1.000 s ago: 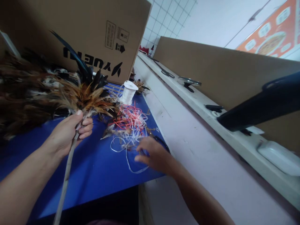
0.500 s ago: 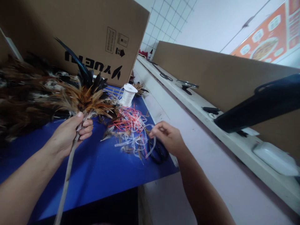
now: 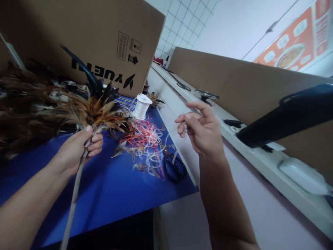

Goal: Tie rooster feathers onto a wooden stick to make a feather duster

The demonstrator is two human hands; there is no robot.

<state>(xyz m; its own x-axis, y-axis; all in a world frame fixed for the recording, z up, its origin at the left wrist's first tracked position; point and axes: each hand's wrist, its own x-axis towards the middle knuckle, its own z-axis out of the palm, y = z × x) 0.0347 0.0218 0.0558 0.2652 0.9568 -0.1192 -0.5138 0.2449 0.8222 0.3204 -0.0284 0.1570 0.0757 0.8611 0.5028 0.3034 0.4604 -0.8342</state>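
Note:
My left hand [image 3: 82, 146] is closed around the neck of a feather duster [image 3: 97, 111], where brown and black feathers meet a thin wooden stick [image 3: 74, 201]. The feathers fan upward, away from me. Raised past the right edge of the blue table, my right hand [image 3: 201, 128] has its thumb against curled fingers, the index finger stretched out. A tiny pale bit shows at those fingertips, too small to name. Below and left of that hand lie black-handled scissors [image 3: 175, 168], beside a tangle of red and clear plastic strips [image 3: 145, 137]. A white spool [image 3: 142, 107] stands behind the tangle.
A large cardboard box [image 3: 104, 31] stands at the back of the blue table [image 3: 111, 191]. Heaped feathers [image 3: 28, 107] fill the left side. Along the right runs a white ledge [image 3: 255, 152] with a dark upright object [image 3: 283, 114] and a white container [image 3: 303, 175].
My right hand has moved up and right, away from the tangle and scissors. The clear strip at its fingers now lies by the scissors. My left hand keeps its grip on the feather duster.

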